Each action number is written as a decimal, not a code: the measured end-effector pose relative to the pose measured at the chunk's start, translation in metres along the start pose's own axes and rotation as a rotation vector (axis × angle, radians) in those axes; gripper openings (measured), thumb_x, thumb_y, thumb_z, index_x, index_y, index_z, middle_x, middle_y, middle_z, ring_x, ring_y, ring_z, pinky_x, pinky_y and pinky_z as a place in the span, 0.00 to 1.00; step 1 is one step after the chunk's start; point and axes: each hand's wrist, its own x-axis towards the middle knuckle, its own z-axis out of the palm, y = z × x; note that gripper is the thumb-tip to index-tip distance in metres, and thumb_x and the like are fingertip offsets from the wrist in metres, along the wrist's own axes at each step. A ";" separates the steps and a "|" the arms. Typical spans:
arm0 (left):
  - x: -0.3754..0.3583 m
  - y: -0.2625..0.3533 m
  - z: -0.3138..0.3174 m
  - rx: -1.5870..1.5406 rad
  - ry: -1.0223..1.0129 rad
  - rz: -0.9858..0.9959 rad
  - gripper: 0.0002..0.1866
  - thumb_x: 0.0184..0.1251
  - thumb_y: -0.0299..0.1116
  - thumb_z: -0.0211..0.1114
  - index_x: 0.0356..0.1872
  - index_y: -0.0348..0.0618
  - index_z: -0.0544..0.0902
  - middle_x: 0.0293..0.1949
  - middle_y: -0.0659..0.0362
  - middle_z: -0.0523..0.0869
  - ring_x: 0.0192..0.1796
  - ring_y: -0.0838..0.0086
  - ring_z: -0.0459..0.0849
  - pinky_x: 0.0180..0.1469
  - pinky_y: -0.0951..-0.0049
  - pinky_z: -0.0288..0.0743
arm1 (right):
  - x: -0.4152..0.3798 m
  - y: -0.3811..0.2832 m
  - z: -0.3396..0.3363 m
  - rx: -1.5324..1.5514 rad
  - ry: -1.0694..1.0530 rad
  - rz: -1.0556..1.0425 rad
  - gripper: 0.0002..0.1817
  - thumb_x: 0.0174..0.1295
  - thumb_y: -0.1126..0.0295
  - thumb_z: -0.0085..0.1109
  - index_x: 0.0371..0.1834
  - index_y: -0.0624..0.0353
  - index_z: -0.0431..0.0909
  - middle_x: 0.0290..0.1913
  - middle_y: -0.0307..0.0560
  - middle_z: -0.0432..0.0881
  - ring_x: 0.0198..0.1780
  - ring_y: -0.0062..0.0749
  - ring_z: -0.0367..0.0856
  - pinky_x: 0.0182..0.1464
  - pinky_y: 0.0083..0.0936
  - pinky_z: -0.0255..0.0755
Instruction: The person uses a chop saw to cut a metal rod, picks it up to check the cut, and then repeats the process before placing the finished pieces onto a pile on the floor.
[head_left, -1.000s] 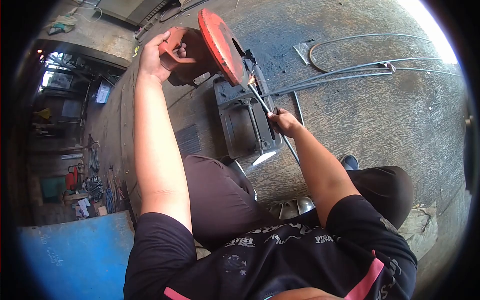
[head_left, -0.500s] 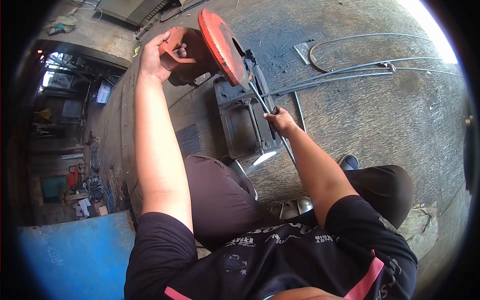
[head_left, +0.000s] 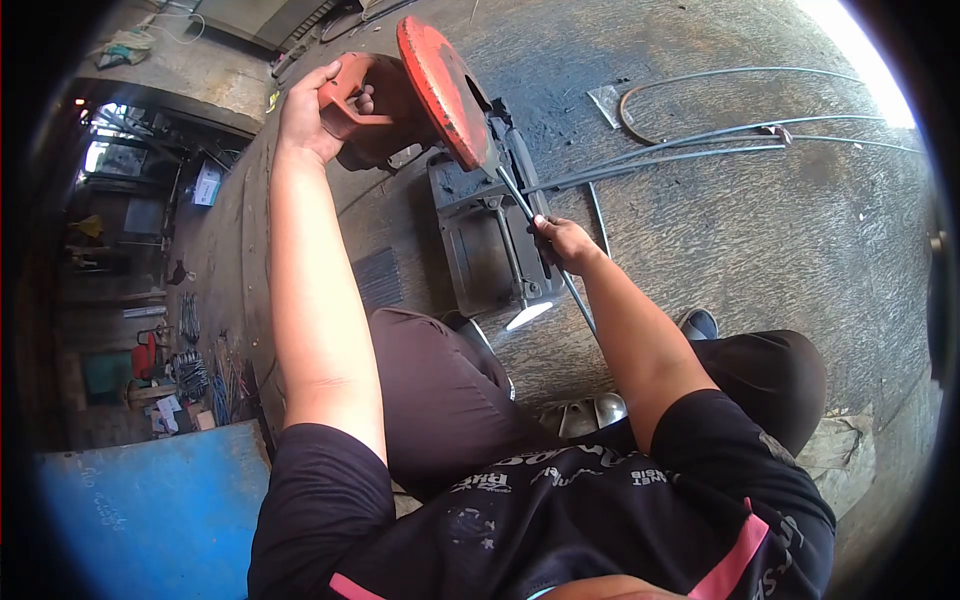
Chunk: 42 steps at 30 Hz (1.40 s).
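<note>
The red cut-off saw [head_left: 440, 90], with its round blade guard, stands over a grey metal base [head_left: 480, 262]. My left hand [head_left: 318, 112] is wrapped round the saw's red handle [head_left: 358, 116] at the upper left. Lower down and to the right, my right hand [head_left: 566, 243] grips a thin metal rod [head_left: 518, 196]. The rod's upper end runs under the guard at the saw's vise area, and its other end passes below my right forearm. Whatever part of the blade touches the rod is hidden by the guard.
Long thin rods [head_left: 700, 143] lie across the floor to the right, near a small plastic bag [head_left: 604, 104]. A blue sheet [head_left: 160, 510] is at the lower left. A shoe [head_left: 699, 325] shows beside my right knee.
My right hand has shifted very slightly on the rod, its thumb now lying higher along it. The saw and my left hand look almost unmoved.
</note>
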 end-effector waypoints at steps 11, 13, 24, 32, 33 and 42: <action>0.001 -0.001 0.000 -0.010 0.004 0.007 0.20 0.70 0.39 0.53 0.51 0.31 0.76 0.36 0.51 0.81 0.35 0.67 0.82 0.38 0.68 0.80 | -0.007 -0.009 0.007 0.108 0.006 0.001 0.14 0.64 0.59 0.63 0.36 0.55 0.71 0.25 0.38 0.71 0.23 0.23 0.69 0.23 0.23 0.64; -0.001 -0.001 0.003 -0.011 0.018 0.011 0.20 0.70 0.39 0.53 0.51 0.31 0.76 0.36 0.51 0.81 0.35 0.67 0.82 0.38 0.68 0.80 | -0.008 -0.010 0.007 0.168 0.026 0.025 0.14 0.62 0.61 0.66 0.36 0.55 0.70 0.24 0.37 0.70 0.22 0.23 0.68 0.23 0.23 0.64; -0.002 -0.001 0.003 -0.025 0.038 0.015 0.21 0.68 0.39 0.56 0.53 0.31 0.75 0.38 0.50 0.81 0.36 0.66 0.82 0.40 0.68 0.80 | -0.004 -0.012 0.010 0.136 0.001 0.040 0.16 0.57 0.65 0.71 0.33 0.55 0.69 0.26 0.37 0.70 0.24 0.25 0.70 0.26 0.24 0.65; 0.000 -0.001 0.000 -0.015 0.056 -0.002 0.20 0.67 0.40 0.57 0.52 0.33 0.77 0.39 0.47 0.82 0.35 0.65 0.82 0.39 0.68 0.81 | -0.002 -0.012 0.011 0.134 -0.001 0.049 0.16 0.58 0.66 0.70 0.33 0.55 0.68 0.25 0.38 0.70 0.24 0.26 0.70 0.26 0.25 0.65; 0.001 -0.001 -0.001 -0.016 0.056 -0.002 0.20 0.67 0.40 0.57 0.52 0.33 0.77 0.39 0.47 0.82 0.35 0.65 0.82 0.39 0.68 0.81 | 0.001 -0.010 0.010 0.154 0.000 0.053 0.15 0.59 0.64 0.69 0.33 0.54 0.68 0.25 0.38 0.70 0.25 0.26 0.70 0.26 0.25 0.66; 0.001 -0.002 0.000 -0.009 0.029 0.019 0.21 0.67 0.40 0.56 0.54 0.34 0.75 0.36 0.51 0.80 0.35 0.66 0.82 0.41 0.67 0.80 | -0.002 -0.012 0.009 0.138 -0.030 0.067 0.17 0.69 0.56 0.55 0.32 0.60 0.71 0.24 0.42 0.72 0.24 0.29 0.71 0.26 0.27 0.66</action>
